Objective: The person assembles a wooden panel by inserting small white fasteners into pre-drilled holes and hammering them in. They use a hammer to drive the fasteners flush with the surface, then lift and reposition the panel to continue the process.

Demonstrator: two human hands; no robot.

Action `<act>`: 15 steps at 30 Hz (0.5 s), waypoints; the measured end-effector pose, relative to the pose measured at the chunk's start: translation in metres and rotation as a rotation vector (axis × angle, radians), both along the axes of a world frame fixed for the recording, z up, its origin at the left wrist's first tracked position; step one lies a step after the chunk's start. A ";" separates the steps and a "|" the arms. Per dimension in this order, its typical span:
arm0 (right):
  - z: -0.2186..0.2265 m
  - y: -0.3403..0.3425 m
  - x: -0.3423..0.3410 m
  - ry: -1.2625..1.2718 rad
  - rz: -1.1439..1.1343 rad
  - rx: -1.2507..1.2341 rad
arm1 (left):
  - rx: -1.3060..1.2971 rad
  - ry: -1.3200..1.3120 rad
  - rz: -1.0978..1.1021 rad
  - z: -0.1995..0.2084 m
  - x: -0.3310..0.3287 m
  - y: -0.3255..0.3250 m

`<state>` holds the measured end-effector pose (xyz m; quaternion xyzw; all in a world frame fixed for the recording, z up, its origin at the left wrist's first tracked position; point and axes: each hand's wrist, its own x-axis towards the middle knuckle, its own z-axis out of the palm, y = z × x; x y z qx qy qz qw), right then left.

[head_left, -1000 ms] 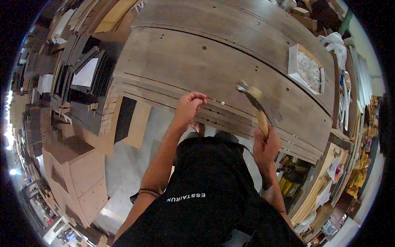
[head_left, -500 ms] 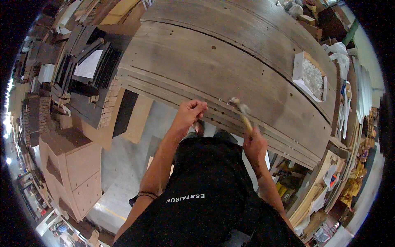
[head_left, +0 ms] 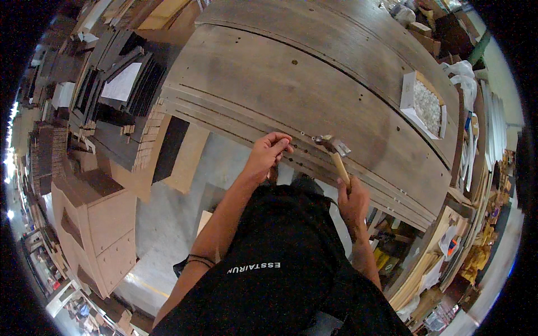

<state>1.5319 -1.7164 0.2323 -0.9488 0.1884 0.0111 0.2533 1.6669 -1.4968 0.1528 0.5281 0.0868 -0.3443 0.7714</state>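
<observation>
With right hand (head_left: 353,201) clamped on a smooth, pale wooden handle (head_left: 341,169), holds a hammer (head_left: 338,159) over stacked brown boards (head_left: 263,81).
Has the metal head (head_left: 334,146) above the long, stepped front edges (head_left: 224,120), near a small pale disc (head_left: 303,133); cannot tell about contact with the wood. Holds left hand (head_left: 268,155) in a pinch, thumb and fingertips together, just left of that head; cannot tell about anything between them. Finds the boards flat, faintly grained, pricked with dark round holes (head_left: 295,62). Has, farther right on the boards, an open white box (head_left: 408,92) of small whitish lumps (head_left: 427,109).
</observation>
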 end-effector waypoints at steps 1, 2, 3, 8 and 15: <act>-0.003 0.000 -0.003 0.011 -0.005 0.000 | 0.019 -0.008 -0.005 -0.003 0.000 -0.001; -0.005 0.000 -0.006 0.034 0.001 0.017 | 0.039 -0.016 -0.011 -0.005 -0.001 -0.002; -0.008 0.001 -0.008 0.056 0.006 0.033 | 0.058 -0.025 -0.017 -0.005 -0.001 -0.003; -0.006 0.006 -0.009 0.073 0.027 0.066 | 0.365 -0.353 -0.044 -0.007 -0.001 -0.020; -0.002 0.006 -0.003 0.107 0.067 0.086 | 0.674 -0.558 -0.138 0.007 0.005 -0.034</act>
